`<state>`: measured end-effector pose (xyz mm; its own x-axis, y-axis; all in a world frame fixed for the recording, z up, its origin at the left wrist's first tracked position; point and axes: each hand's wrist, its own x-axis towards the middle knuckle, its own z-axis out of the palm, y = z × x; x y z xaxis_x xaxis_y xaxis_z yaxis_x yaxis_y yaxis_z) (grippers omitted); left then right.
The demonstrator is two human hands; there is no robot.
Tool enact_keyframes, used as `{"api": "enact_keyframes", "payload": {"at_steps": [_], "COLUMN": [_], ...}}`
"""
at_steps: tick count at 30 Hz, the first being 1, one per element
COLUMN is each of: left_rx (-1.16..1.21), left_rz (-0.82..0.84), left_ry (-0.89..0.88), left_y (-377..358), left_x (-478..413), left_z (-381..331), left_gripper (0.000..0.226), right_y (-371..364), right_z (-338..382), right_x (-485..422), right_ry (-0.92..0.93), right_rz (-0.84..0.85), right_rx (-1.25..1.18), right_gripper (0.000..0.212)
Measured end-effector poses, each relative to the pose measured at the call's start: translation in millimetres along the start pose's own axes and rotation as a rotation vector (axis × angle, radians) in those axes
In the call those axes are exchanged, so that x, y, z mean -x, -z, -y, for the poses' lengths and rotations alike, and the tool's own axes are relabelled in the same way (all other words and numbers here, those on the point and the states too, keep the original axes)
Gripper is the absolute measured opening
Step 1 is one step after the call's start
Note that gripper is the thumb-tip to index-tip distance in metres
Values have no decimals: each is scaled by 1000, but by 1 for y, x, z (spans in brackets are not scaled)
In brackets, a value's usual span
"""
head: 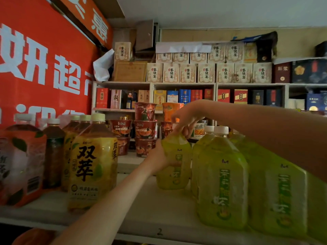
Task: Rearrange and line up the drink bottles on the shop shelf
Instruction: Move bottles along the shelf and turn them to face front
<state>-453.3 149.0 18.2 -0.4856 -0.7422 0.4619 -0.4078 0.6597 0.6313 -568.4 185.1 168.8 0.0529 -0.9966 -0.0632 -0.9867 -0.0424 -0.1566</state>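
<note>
Right hand (pixel 184 122) pinches the green bottle (pixel 175 175) at its neck, left hand (pixel 159 156) wraps its side. Looks full, heavy, probably slick plastic, so this neck-and-body hold suits.

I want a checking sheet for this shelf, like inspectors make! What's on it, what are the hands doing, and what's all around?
Surface: white shelf, marked 2 on its front edge.
Job's things: green bottle held in both hands; more green bottles in a row on the right; yellow bottles, dark bottle and orange bottle on the left.
Clutter: noodle cups stacked behind.
Grips: left hand holds the green bottle's side; right hand pinches its top.
Cables: nothing seen.
Surroundings: red sign on the left; boxes on far shelves.
</note>
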Motion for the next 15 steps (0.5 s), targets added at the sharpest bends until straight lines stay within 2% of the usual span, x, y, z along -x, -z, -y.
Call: {"api": "enact_keyframes", "payload": {"at_steps": [1,4,5,7,11,12,15], "left_rx": [16,43,55,97,78,75,124], "left_rz": [9,35,43,51,61,74,152], "left_ry": [22,9,2,22,67,61,-14], "left_y": [3,7,9,10,6,5,0], "left_x": [-2,-11,-15,-23,-42,-46,-51], "left_z": [3,8,8,9,9,7,-2], "left_gripper": [91,67,64,66,84,80,46], "right_y": [1,4,5,4,5,7,11], "right_z": [-3,-13,-16,-24,-47,-52,-62], "right_x": [-2,-15,-19,-25,-34,-34,-33], "right_ry": [16,53,71,104,120,120,126], "right_rz": [10,6,-11,-58,-116,-127,-154], "right_rx": [12,35,50,71,60,51,35], "right_gripper": [43,32,29,24,14,14,13]}}
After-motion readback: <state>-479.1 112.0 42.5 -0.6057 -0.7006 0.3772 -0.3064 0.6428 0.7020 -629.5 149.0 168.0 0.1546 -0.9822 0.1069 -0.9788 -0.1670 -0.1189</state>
